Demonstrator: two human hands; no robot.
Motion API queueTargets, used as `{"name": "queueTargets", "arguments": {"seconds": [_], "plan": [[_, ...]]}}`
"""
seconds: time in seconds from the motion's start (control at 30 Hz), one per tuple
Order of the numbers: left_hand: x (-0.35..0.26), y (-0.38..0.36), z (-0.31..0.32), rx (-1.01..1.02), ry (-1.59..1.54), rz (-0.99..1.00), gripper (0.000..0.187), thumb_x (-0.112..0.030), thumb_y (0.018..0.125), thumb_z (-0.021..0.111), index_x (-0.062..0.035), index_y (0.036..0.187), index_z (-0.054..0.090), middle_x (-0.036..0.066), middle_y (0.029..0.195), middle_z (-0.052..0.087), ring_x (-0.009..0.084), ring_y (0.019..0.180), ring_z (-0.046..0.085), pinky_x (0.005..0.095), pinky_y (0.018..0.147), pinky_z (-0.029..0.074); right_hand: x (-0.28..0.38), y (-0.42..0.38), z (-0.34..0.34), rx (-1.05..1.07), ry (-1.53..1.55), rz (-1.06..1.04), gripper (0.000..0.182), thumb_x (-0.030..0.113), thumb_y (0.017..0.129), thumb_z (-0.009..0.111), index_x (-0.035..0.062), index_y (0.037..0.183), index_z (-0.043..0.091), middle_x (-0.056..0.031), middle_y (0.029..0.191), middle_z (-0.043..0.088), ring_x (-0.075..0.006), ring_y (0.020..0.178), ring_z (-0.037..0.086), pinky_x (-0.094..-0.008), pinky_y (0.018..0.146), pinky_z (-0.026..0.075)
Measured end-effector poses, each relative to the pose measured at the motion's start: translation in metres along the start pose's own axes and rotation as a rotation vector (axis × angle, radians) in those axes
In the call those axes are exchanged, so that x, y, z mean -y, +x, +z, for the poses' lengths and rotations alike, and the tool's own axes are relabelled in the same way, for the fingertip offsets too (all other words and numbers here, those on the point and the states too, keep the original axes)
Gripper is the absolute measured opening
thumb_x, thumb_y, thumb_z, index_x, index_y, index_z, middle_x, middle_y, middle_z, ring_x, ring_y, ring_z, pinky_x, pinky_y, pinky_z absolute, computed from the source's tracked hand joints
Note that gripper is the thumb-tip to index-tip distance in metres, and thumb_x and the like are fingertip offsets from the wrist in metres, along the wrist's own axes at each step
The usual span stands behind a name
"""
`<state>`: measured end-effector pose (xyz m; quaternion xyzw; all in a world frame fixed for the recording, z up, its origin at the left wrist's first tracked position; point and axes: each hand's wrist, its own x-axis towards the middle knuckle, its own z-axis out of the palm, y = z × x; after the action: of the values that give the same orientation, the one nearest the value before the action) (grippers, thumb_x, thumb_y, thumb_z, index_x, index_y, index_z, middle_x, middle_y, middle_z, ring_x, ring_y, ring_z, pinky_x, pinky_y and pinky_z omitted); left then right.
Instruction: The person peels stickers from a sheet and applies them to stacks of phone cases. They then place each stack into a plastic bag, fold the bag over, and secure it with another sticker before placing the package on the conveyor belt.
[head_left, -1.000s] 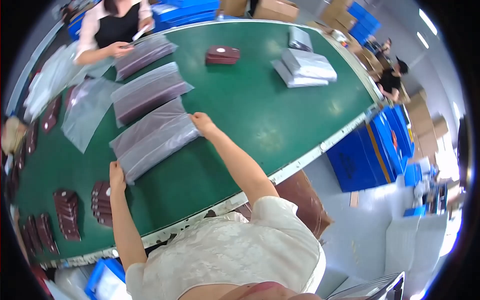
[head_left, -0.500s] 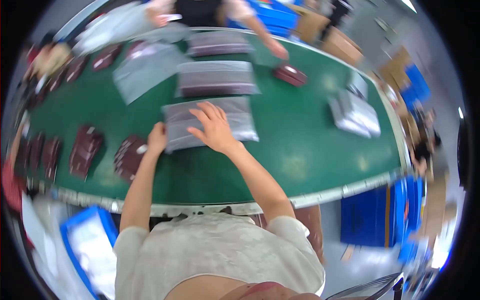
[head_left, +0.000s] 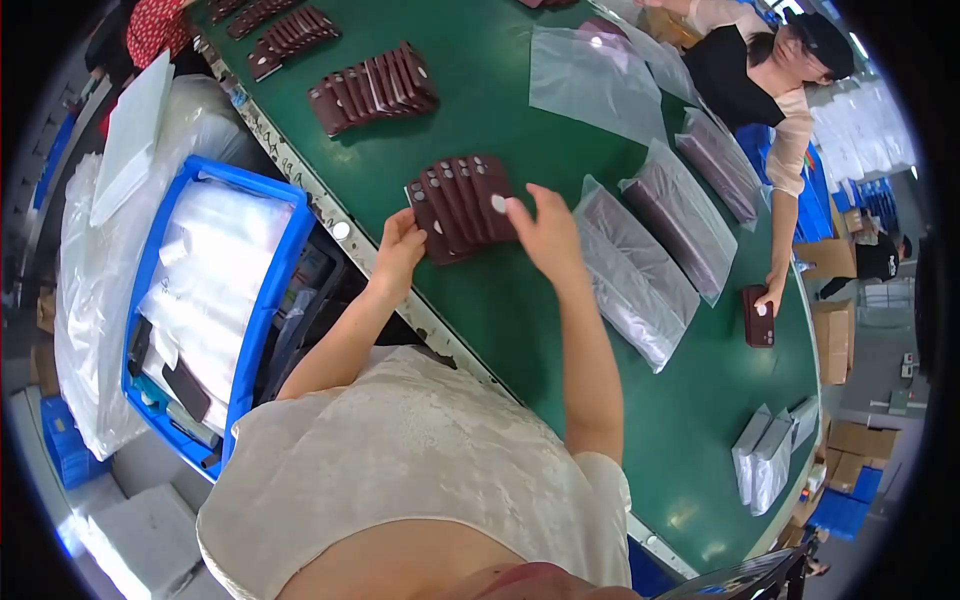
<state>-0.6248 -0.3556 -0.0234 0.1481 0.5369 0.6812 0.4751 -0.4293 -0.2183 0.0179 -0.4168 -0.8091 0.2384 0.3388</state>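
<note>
A fanned row of dark maroon flat cases [head_left: 460, 205] lies on the green table [head_left: 520, 330] near its front edge. My left hand [head_left: 398, 248] grips the near end of the row. My right hand [head_left: 540, 232] presses the far end of it. Just beyond my right hand lie clear plastic bags filled with the same maroon cases [head_left: 635, 270].
More rows of maroon cases [head_left: 372, 88] lie further left. A blue crate [head_left: 205, 300] with white plastic bags stands below the table edge. A co-worker across the table has a hand on a small maroon stack [head_left: 758, 315]. Wrapped bundles [head_left: 768, 455] lie at the right end.
My view has swung left. Both hands left the filled plastic bag and now hold the fanned row of maroon cases near the table's front edge.
</note>
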Motion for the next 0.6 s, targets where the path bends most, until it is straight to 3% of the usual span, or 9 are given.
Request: {"name": "queueTargets", "arguments": {"seconds": [0.03, 0.17, 0.27, 0.3, 0.4, 0.43, 0.53, 0.6], "plan": [[0.000, 0.000, 0.005, -0.007, -0.009, 0.001, 0.038, -0.008, 0.095, 0.058, -0.0047, 0.132, 0.050, 0.009, 0.135, 0.051, 0.0246, 0.126, 0.049, 0.0422, 0.105, 0.042, -0.002, 0.003, 0.019, 0.037, -0.126, -0.020, 0.063, 0.041, 0.086, 0.073, -0.0060, 0.125, 0.056, -0.0270, 0.117, 0.061, -0.0415, 0.108, 0.061, -0.0457, 0.091, 0.051], [-0.015, 0.019, 0.024, -0.027, -0.136, -0.063, 0.038, -0.015, 0.099, 0.056, -0.0056, 0.135, 0.049, 0.009, 0.135, 0.051, 0.0235, 0.124, 0.052, 0.0437, 0.105, 0.042, 0.020, 0.004, 0.034, 0.162, -0.110, 0.096, 0.077, 0.038, 0.079, 0.079, -0.0060, 0.135, 0.049, -0.0289, 0.128, 0.057, -0.0406, 0.120, 0.056, -0.0458, 0.100, 0.047], [-0.032, 0.033, 0.037, 0.457, -0.048, -0.160, 0.041, -0.022, 0.102, 0.056, -0.0062, 0.139, 0.047, 0.008, 0.134, 0.052, 0.0205, 0.120, 0.054, 0.0393, 0.103, 0.043, 0.027, 0.005, 0.029, 0.155, -0.118, 0.176, 0.083, 0.036, 0.075, 0.081, -0.0049, 0.137, 0.046, -0.0275, 0.132, 0.054, -0.0419, 0.121, 0.055, -0.0459, 0.102, 0.045], [-0.024, 0.047, 0.039, 0.470, -0.053, -0.166, 0.041, -0.022, 0.102, 0.056, -0.0062, 0.139, 0.047, 0.008, 0.134, 0.052, 0.0205, 0.120, 0.054, 0.0393, 0.103, 0.043, 0.026, 0.004, 0.025, 0.148, -0.121, 0.215, 0.086, 0.036, 0.073, 0.082, -0.0044, 0.139, 0.044, -0.0268, 0.133, 0.053, -0.0425, 0.122, 0.054, -0.0459, 0.104, 0.044], [0.012, 0.110, 0.038, 0.107, 0.507, 0.501, 0.042, -0.032, 0.104, 0.053, -0.0055, 0.136, 0.051, 0.008, 0.128, 0.058, 0.0186, 0.116, 0.055, 0.0343, 0.100, 0.045, 0.012, -0.001, 0.021, 0.160, -0.043, 0.143, 0.083, 0.031, 0.073, 0.082, -0.0041, 0.138, 0.044, -0.0251, 0.135, 0.052, -0.0417, 0.123, 0.053, -0.0458, 0.103, 0.044], [0.002, 0.118, 0.044, 0.104, 0.501, 0.505, 0.042, -0.032, 0.104, 0.053, -0.0055, 0.136, 0.051, 0.008, 0.128, 0.058, 0.0186, 0.116, 0.055, 0.0343, 0.100, 0.045, 0.013, -0.001, 0.021, 0.176, 0.006, 0.102, 0.082, 0.029, 0.072, 0.081, -0.0039, 0.138, 0.044, -0.0242, 0.135, 0.051, -0.0413, 0.123, 0.052, -0.0458, 0.103, 0.044], [-0.017, 0.124, 0.046, 0.418, 0.421, 0.455, 0.046, -0.042, 0.106, 0.045, -0.0023, 0.122, 0.061, 0.008, 0.111, 0.066, 0.0168, 0.105, 0.060, 0.0307, 0.093, 0.048, 0.027, -0.014, 0.024, 0.154, -0.024, 0.016, 0.079, 0.027, 0.073, 0.081, -0.0033, 0.137, 0.045, -0.0227, 0.131, 0.053, -0.0396, 0.121, 0.053, -0.0456, 0.101, 0.045], [-0.013, 0.120, 0.040, 0.432, 0.383, 0.352, 0.048, -0.044, 0.106, 0.042, -0.0016, 0.116, 0.063, 0.008, 0.106, 0.067, 0.0168, 0.101, 0.061, 0.0307, 0.091, 0.049, 0.035, -0.028, 0.028, 0.157, -0.036, -0.034, 0.077, 0.026, 0.074, 0.080, -0.0030, 0.136, 0.045, -0.0219, 0.129, 0.054, -0.0387, 0.120, 0.053, -0.0455, 0.100, 0.045]]}}
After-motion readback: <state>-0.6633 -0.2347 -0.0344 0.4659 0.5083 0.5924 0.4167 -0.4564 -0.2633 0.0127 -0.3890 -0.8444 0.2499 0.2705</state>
